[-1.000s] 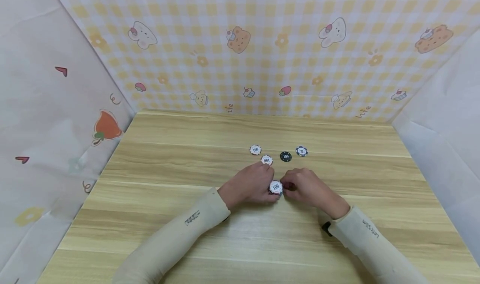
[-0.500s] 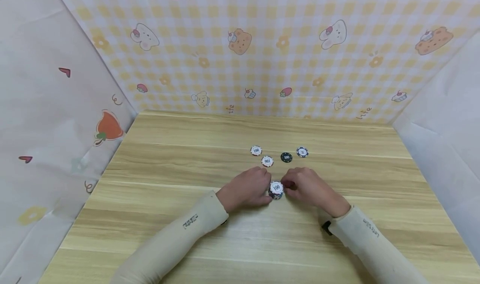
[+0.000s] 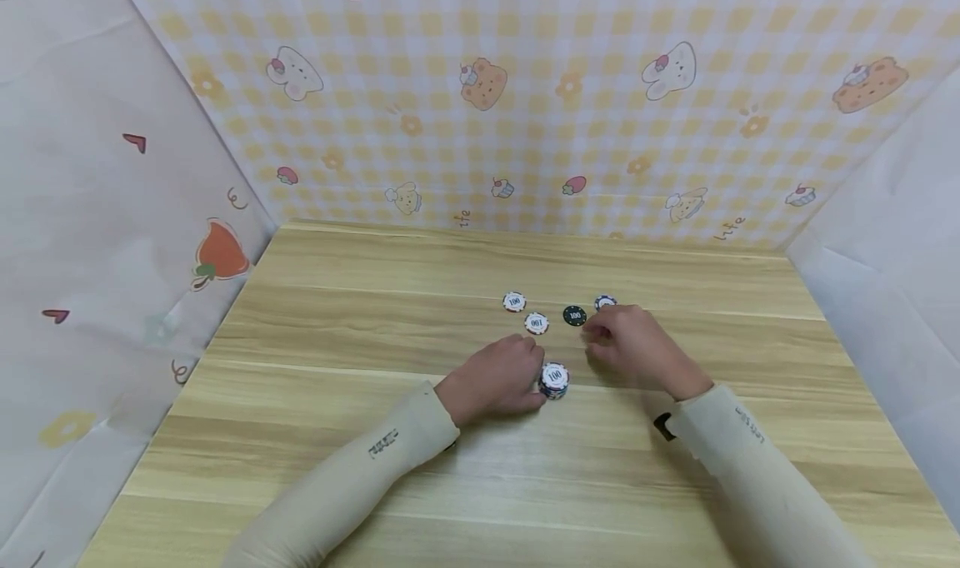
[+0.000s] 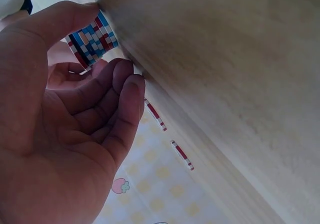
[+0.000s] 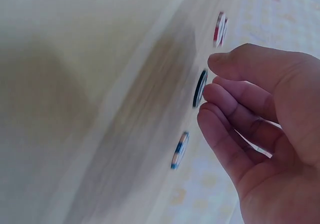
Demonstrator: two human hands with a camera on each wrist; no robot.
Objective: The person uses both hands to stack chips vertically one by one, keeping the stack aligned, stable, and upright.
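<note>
Left grip (image 3: 495, 378) steadying chip stack (image 3: 554, 381), right grip (image 3: 633, 345) beside black chip (image 3: 574, 316)

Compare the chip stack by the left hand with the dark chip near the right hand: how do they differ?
The chip stack is several chips high with a white 100 face on top; the dark chip lies single and flat. The left hand touches the stack's side; the right hand hovers by the dark chip, not gripping it. Both sit on the wooden table and read 100.

Matt light wood-grain table (image 3: 337, 435), smooth plastic-looking chips (image 3: 554, 380), soft cloth sleeves (image 3: 352, 476), printed wall sheeting (image 3: 525, 118)
</note>
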